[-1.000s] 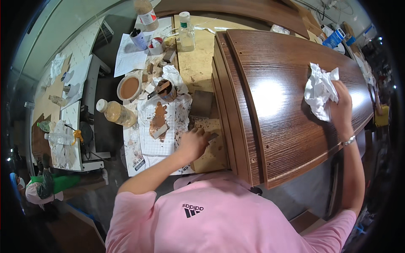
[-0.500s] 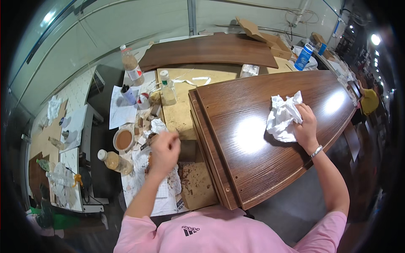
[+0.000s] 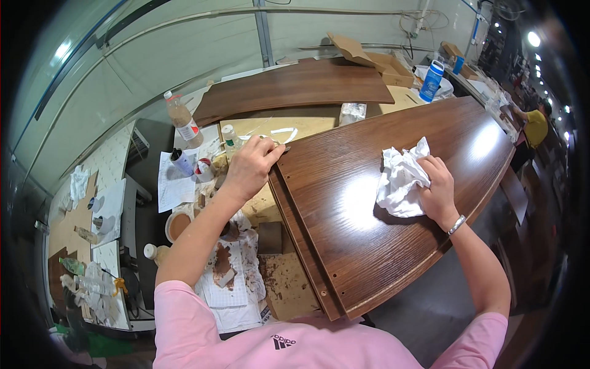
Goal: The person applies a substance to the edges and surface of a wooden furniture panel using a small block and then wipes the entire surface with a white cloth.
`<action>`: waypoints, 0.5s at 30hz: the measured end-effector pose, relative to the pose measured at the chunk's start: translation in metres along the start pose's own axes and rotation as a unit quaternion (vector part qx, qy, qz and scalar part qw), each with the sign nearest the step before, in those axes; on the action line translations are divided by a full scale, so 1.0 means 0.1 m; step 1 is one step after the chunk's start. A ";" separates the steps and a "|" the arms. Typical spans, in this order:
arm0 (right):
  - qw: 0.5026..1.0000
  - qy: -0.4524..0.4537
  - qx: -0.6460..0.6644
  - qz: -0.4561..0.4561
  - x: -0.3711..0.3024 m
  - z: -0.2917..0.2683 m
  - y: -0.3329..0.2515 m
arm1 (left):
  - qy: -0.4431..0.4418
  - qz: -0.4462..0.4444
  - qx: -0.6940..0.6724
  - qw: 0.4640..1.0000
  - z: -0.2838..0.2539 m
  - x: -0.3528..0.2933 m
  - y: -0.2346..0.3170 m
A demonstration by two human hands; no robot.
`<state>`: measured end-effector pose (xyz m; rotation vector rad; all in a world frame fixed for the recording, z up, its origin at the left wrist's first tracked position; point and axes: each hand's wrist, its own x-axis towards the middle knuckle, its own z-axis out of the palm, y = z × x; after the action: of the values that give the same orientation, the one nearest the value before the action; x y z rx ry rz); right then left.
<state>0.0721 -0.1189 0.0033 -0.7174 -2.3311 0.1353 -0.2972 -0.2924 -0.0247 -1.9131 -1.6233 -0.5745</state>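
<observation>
My left hand [image 3: 251, 169] is closed at the far left corner of a brown wood-grain panel [image 3: 326, 160]. A small dark tip shows past its fingertips, but the fingers hide the rest of what it pinches. On the panel's glossy top, my right hand [image 3: 437, 192] grips a crumpled white cloth [image 3: 401, 181]. A narrow brown strip [image 3: 305, 237] with holes runs along the panel's left edge. Partly behind my left forearm stands a tub of brown paste [image 3: 179, 226]. White paper [image 3: 236, 295] with brown smears lies below that forearm.
A capped bottle [image 3: 183, 120], a smaller bottle [image 3: 230, 138] and a dark-mouthed canister [image 3: 181, 161] stand left of the panel. Another brown board [image 3: 295, 89] lies at the back, near an open cardboard box [image 3: 393, 69] and a blue bottle [image 3: 432, 81]. Someone in yellow [image 3: 536, 128] is far right.
My left hand has moved up and right from beside the paste tub to the panel's corner. The right hand still grips the cloth, in nearly the same place on the panel.
</observation>
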 end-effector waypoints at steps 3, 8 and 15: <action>1.000 -0.001 -0.004 0.002 -0.01 0.00 0.00 | -0.006 0.006 -0.002 1.000 -0.03 -0.01 0.04; 1.000 0.002 -0.006 -0.002 0.00 0.01 0.00 | 0.010 0.000 -0.027 1.000 0.00 0.02 -0.02; 1.000 0.022 -0.006 -0.007 0.00 0.03 -0.01 | 0.004 -0.012 -0.003 1.000 0.02 0.06 0.01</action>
<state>0.0698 -0.1193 0.0017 -0.7032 -2.2957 0.0981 -0.2950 -0.2871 -0.0228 -1.8959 -1.6444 -0.5976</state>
